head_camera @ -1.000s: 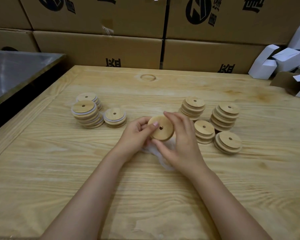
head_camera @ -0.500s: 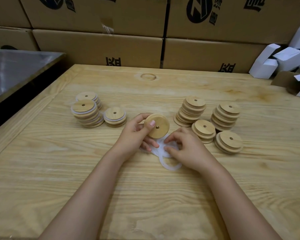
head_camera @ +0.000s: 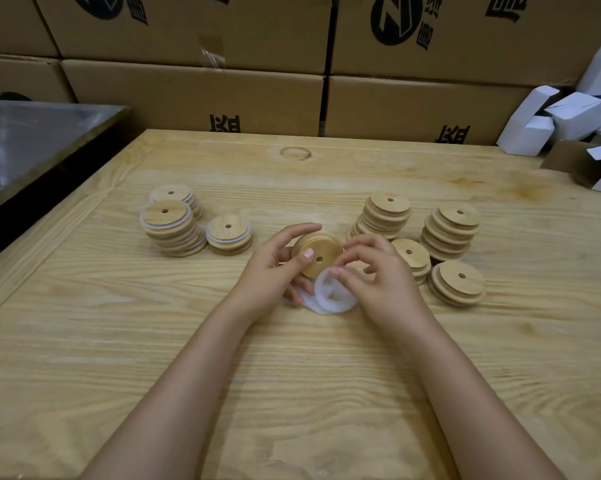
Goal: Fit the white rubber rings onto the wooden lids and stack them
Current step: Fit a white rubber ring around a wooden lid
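Wooden lid [head_camera: 321,252]: held clear of the table, tilted with its holed face towards us. The left hand [head_camera: 273,271] grips it, thumb on the face, fingers curled over the far rim.

Change: a second ago both hands were on the lid. The right hand [head_camera: 385,278] then dropped to the loose rings [head_camera: 306,301] at 6 o'clock of the lid. It now pinches one white rubber ring [head_camera: 345,303] by its top edge, just below the lid. We cannot tell whether ring and lid touch.

We judge that fitting is about to start.

Ringed stacks [head_camera: 172,226] sit at 9 o'clock, bare stacks [head_camera: 451,233] at 3 o'clock, all on the pale wooden table [head_camera: 292,375].

Room: cardboard boxes [head_camera: 195,95] at 12, metal surface [head_camera: 32,140] at 10, white cartons [head_camera: 541,123] at 2.
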A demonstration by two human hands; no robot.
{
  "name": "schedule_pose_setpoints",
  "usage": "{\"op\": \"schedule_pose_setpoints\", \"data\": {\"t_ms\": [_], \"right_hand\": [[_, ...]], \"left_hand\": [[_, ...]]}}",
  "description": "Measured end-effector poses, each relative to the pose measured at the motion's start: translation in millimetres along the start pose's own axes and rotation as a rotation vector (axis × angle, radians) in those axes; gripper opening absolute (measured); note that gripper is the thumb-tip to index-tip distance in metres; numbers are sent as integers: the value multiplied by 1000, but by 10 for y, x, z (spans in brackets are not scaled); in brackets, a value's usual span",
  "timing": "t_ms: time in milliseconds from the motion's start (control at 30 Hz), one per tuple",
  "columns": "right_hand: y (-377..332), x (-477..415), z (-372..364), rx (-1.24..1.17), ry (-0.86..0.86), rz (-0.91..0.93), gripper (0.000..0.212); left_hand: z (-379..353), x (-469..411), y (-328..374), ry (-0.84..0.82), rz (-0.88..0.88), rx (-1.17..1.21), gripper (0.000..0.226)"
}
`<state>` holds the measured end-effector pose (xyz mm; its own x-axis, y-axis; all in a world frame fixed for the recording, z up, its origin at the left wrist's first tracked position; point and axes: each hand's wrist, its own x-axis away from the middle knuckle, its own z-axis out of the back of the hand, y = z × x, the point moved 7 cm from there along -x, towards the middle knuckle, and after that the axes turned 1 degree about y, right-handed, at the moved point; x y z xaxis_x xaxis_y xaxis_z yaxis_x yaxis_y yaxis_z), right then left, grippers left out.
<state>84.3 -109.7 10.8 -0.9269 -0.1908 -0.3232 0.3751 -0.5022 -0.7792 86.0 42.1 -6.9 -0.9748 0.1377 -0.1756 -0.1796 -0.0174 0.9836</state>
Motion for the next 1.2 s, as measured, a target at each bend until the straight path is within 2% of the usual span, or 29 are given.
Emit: {"op": "schedule_pose_setpoints", "data": {"t_ms": [133,267,367,500,633,1200], "right_hand": [[-21,-11,49,-280,122,-32,20],[29,-6,8,-421,175,-64,10],[80,-2,-7,-438,213,-91,3],[73,1,-25,-439,219,-81,9],[83,3,-19,-431,233,-82,10],[150,6,42,-393,249,-130,13]], "left_hand": [[-29,10,17,-16,-18,-57,33],[-58,20,41,-18,-32,-57,26],[-79,20,46,-18,-36,-63,25],[-79,16,20,12,-65,-146,16],[-45,8,3,58,-75,-124,21],[9,5,-41,143,-45,-213,18]]}}
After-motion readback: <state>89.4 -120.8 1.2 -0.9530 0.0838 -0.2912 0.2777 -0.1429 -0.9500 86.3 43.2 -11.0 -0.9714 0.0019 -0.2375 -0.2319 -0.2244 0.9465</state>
